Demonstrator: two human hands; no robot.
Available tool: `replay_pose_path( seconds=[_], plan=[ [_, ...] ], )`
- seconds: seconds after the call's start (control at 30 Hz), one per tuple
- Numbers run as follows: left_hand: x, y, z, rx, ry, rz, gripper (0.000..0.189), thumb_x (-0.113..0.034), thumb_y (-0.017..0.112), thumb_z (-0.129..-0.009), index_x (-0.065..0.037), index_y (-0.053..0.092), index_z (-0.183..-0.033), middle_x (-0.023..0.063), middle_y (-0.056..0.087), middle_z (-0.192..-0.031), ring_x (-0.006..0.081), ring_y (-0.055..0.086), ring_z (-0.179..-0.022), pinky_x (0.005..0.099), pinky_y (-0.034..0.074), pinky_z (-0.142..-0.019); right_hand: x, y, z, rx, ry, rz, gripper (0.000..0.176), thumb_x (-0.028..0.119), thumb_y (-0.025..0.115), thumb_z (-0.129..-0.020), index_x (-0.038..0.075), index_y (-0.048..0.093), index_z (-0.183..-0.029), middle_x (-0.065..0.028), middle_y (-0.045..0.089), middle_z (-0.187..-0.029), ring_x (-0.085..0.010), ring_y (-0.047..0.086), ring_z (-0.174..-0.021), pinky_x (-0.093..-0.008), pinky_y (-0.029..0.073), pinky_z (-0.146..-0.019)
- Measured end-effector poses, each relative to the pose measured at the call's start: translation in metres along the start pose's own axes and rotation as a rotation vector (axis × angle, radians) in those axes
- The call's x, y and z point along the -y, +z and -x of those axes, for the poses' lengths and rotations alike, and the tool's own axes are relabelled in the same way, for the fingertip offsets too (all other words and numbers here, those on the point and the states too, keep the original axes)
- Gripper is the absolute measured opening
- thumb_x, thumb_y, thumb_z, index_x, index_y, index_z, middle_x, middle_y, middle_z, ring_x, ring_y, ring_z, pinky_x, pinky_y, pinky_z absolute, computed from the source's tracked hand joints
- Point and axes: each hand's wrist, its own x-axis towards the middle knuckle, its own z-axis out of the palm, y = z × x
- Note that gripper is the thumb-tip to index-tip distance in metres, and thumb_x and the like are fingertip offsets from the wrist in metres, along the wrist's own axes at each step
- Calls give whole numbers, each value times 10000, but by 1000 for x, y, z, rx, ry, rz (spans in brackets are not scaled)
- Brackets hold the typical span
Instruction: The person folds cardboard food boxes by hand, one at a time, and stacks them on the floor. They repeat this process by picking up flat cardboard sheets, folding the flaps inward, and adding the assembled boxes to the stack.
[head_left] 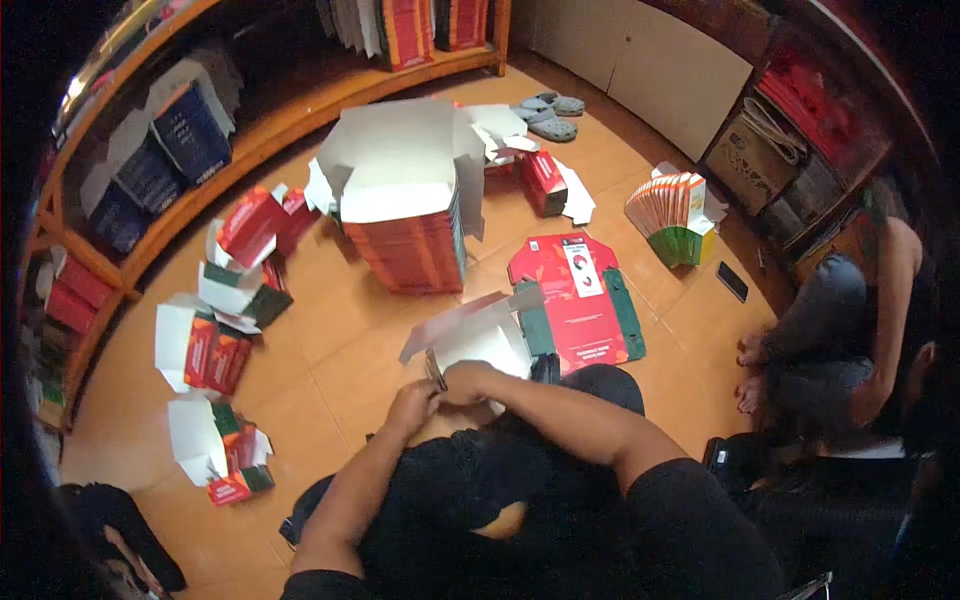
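Note:
In front of my lap is a partly folded cardboard box (487,348), its white inside facing up and a flap raised at the far side. My left hand (412,406) is closed at the near left corner of this box, fingers pinched on its edge. Right beside it, my right hand (467,383) curls over the same corner, covering part of the cardboard. The exact grip of the fingertips is partly hidden. Just beyond, to the right, a flat red and green box blank (595,330) lies on the floor.
A tall stack of red blanks (405,245) stands ahead. Folded red boxes (217,355) curve along the left. Fanned green-and-orange cartons (668,215), a phone (732,282) and clogs (550,120) lie farther right. Another person (815,310) sits at right. Shelves (300,120) edge the floor.

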Motion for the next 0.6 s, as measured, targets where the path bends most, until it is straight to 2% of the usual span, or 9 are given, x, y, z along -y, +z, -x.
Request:
replay_pose_path(
  seconds=[0.07, 0.13, 0.17, 0.2, 0.3, 0.4, 0.47, 0.53, 0.6],
  plan=[
    [-12, -9, 2, 20, -55, 64, 224, -23, 638, -745, -19, 676, -966, 194, 655, -961, 390, 632, -921, 442, 511, -836, 14, -1, 10, -161, 90, -28, 467, 442, 621, -819, 3, 731, -932, -237, 701, -955, -370, 691, -904, -454, 543, -797],
    [2, 3, 4, -3, 13, 76, 227, -2, 624, -728, -9, 670, -950, 203, 660, -960, 396, 635, -921, 443, 512, -832, 21, -3, 10, -261, 86, -23, 418, 395, 626, -816, 7, 733, -926, -231, 705, -947, -367, 693, -900, -456, 548, -785],
    [5, 7, 5, 8, -53, 28, 237, 3, 617, -726, -10, 671, -957, 206, 663, -967, 396, 635, -932, 440, 511, -838, 23, -6, 9, -339, 84, -16, 369, 349, 632, -812, 11, 735, -919, -225, 708, -940, -363, 696, -896, -458, 553, -772],
    [3, 4, 3, 16, -121, -18, 248, 8, 609, -725, -11, 671, -964, 209, 667, -973, 395, 636, -944, 437, 511, -843, 24, -8, 8, -355, 80, -20, 369, 349, 632, -812, 11, 735, -919, -225, 708, -940, -363, 696, -896, -458, 553, -772],
    [-4, -3, 1, 15, -38, 51, 264, -16, 632, -735, -19, 675, -996, 218, 665, -994, 394, 636, -965, 433, 510, -853, 23, -7, 14, -401, 65, 6, 326, 293, 581, -840, 14, 734, -914, -214, 714, -916, -355, 708, -845, -459, 561, -741],
    [-16, -7, 2, 19, -4, 49, 230, -34, 651, -754, -17, 668, -984, 206, 662, -1005, 390, 633, -955, 433, 511, -844, 13, 6, 2, -326, 16, 36, 329, 277, 546, -864, 13, 732, -930, -200, 719, -911, -357, 710, -840, -457, 563, -732],
    [-5, -3, 3, 54, 47, -45, 212, -37, 650, -766, -16, 661, -977, 197, 659, -994, 389, 630, -949, 431, 511, -840, 13, 17, -5, -355, 80, 9, 246, 211, 576, -837, 47, 743, -912, -185, 718, -916, -329, 710, -858, -438, 565, -730],
    [10, 7, 4, -17, 165, 10, 194, -75, 659, -779, -16, 659, -964, 196, 653, -959, 389, 628, -923, 423, 515, -829, 10, 17, -3, -331, 65, 54, 240, 188, 557, -853, 44, 742, -904, -181, 720, -923, -321, 712, -861, -437, 564, -738],
    [2, 3, 5, 15, 119, -18, 189, -104, 661, -787, -22, 659, -957, 180, 656, -974, 372, 628, -938, 415, 513, -841, 5, 17, -4, -201, 89, 66, 264, 207, 563, -855, 41, 743, -955, -172, 720, -970, -336, 704, -897, -446, 556, -773]
  ],
)
